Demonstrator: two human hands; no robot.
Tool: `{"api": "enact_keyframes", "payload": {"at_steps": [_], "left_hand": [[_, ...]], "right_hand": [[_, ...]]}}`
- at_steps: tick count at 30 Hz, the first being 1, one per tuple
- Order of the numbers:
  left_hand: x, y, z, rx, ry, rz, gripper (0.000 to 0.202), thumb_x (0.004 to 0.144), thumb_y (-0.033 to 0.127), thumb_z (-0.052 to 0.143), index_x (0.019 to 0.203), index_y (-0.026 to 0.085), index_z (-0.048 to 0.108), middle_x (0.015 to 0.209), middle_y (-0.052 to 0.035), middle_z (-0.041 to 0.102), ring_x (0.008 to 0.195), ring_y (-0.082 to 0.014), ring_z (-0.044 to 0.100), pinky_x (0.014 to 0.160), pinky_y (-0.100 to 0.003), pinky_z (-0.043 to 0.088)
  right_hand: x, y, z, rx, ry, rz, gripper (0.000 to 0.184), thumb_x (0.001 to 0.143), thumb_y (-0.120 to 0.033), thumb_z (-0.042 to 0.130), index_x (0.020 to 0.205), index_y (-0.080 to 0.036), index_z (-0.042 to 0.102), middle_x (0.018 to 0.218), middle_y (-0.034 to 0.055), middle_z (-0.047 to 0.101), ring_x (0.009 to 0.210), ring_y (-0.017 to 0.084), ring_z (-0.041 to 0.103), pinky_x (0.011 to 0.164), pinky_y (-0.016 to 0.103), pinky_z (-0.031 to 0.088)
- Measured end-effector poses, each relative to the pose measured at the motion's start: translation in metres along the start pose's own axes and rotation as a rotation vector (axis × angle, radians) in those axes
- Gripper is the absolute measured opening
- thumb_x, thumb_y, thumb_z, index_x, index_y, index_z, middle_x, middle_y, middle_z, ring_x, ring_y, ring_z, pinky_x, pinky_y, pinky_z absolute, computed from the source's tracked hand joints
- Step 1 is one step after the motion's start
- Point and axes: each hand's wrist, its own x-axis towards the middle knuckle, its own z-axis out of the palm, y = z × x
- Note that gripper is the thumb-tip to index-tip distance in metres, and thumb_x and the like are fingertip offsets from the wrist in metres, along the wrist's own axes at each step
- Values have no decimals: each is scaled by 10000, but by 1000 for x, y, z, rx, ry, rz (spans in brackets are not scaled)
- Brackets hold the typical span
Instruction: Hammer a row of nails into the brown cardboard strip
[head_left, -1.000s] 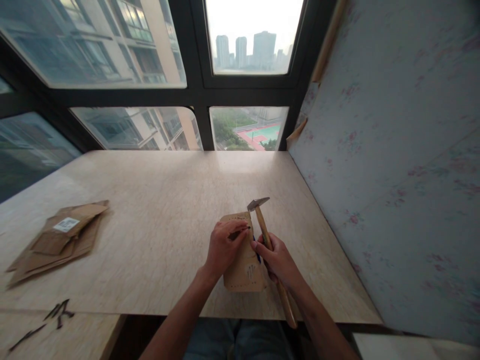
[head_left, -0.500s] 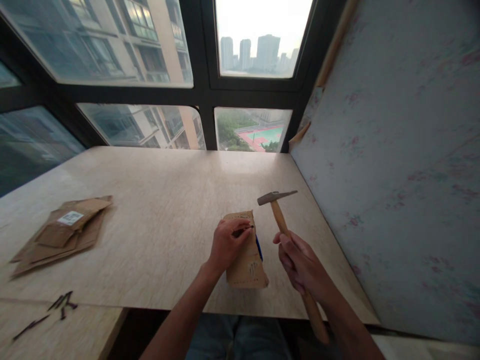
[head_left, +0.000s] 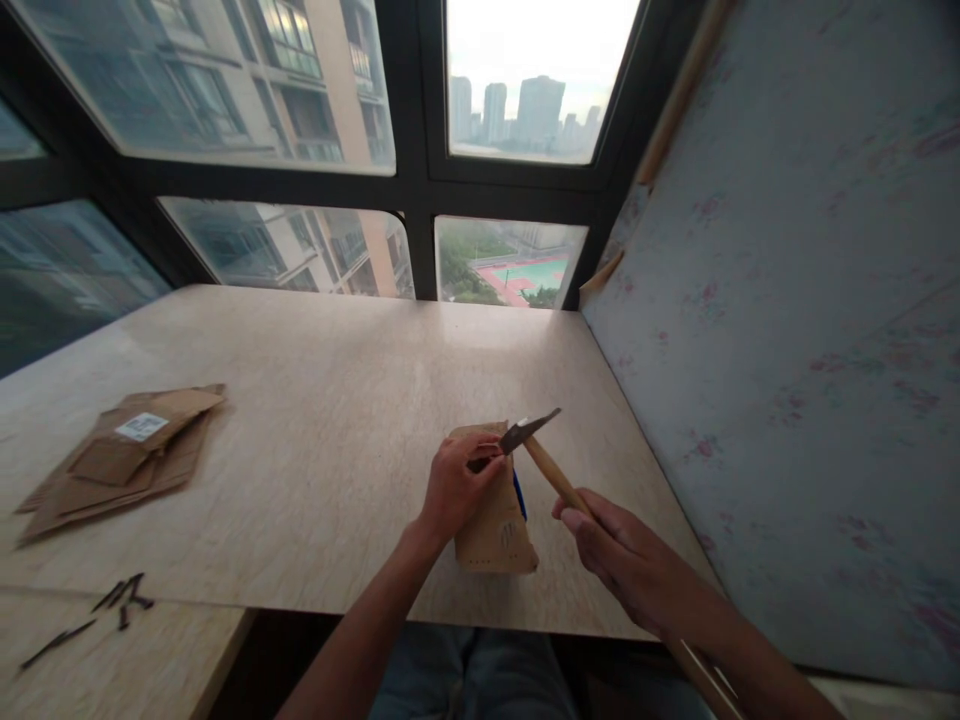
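My left hand rests on a brown cardboard-covered block, thumb and fingertips pinched at its far right edge. Between them is what looks like a small dark nail, now mostly hidden by the hammer head. My right hand is wrapped round the wooden handle of a hammer. The hammer's metal head is right at the left fingertips, over the block's right edge. Rows of small marks run along the block's near end. Something blue shows under its right side.
Flat brown cardboard mailers with a white label lie at the left of the pale tabletop. Several dark nails are scattered at the near left. A papered wall bounds the right side, and windows stand behind.
The hammer head has come down and left, from above the right of the block to the left fingertips. My right hand has moved slightly right and lower. The left hand keeps its pinch.
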Motion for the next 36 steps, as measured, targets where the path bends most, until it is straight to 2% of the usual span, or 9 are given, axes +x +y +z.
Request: {"api": "enact_keyframes", "payload": {"at_steps": [2, 5, 10, 14, 21, 27, 36], "left_hand": [[0, 2, -1, 27, -6, 14, 221, 786, 156, 715, 990, 226, 664, 982, -39, 772, 842, -221, 752, 967, -477, 503], [1, 2, -1, 42, -14, 18, 246, 784, 162, 718, 1005, 231, 637, 897, -24, 780, 820, -236, 754, 999, -521, 461], [1, 3, -1, 46, -21, -3, 255, 773, 141, 720, 999, 223, 635, 905, -23, 777, 814, -227, 755, 992, -495, 463], [0, 2, 0, 33, -20, -7, 241, 770, 146, 727, 987, 215, 646, 919, -31, 775, 818, -225, 755, 960, -469, 492], [0, -3, 0, 24, -11, 10, 209, 803, 187, 716, 999, 222, 651, 865, -29, 778, 819, -231, 755, 959, -479, 502], [0, -3, 0, 12, -24, 24, 213, 816, 185, 694, 1021, 221, 648, 948, -53, 776, 832, -232, 755, 990, -492, 478], [0, -1, -1, 24, -28, 24, 242, 796, 167, 707, 1024, 223, 647, 876, -34, 779, 833, -237, 751, 988, -501, 462]], "right_hand": [[4, 4, 0, -25, 1, 14, 410, 937, -600, 455, 866, -203, 525, 615, -66, 374, 478, 76, 307, 394, 179, 207], [2, -1, -1, 71, 28, 5, 411, 923, -618, 453, 933, -214, 525, 586, -90, 324, 440, 72, 236, 367, 174, 180], [-5, -12, -1, 93, 15, 32, 449, 887, -666, 465, 911, -220, 507, 567, -100, 303, 419, 68, 202, 342, 175, 158], [-4, -5, 2, 63, 58, 30, 419, 901, -632, 470, 842, -217, 484, 579, -88, 321, 444, 70, 241, 370, 176, 191], [-6, -1, 2, 83, 124, 12, 444, 897, -658, 458, 903, -217, 514, 598, -77, 351, 439, 79, 270, 370, 191, 209], [4, 6, 2, -29, 38, 24, 386, 932, -580, 472, 813, -213, 493, 607, -70, 376, 460, 70, 287, 378, 175, 200], [-7, -12, 2, 140, 67, 32, 415, 892, -631, 482, 918, -217, 493, 542, -125, 287, 365, 44, 142, 307, 173, 154]]}}
